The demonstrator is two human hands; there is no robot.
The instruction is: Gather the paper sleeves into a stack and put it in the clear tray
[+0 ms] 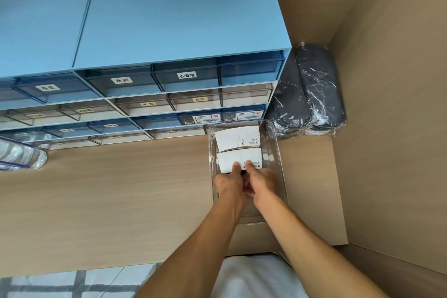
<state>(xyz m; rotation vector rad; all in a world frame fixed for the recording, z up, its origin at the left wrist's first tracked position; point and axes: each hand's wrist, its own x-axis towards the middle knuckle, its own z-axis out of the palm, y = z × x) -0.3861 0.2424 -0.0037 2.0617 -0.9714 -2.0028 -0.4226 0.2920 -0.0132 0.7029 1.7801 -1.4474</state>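
Blue drawer units (169, 31) line the back of the wooden worktop (108, 189), and the clear tray (281, 167) sits toward its right edge. Both hands are inside the tray: the left hand (229, 182) and right hand (262, 180) each pinch the near edge of a sleeve stack (238, 159), thumbs on top. A second stack (237, 138) lies just beyond, toward the drawers. Flattened paper looks light, bendy and apt to fan apart, so squeezing across the whole thickness seems wise.

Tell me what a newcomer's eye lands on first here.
First the blue drawer cabinet filling the upper left, its labelled drawers facing the desk. Then both hands, left hand and right hand, pressing a white paper sleeve stack into the clear tray at right.
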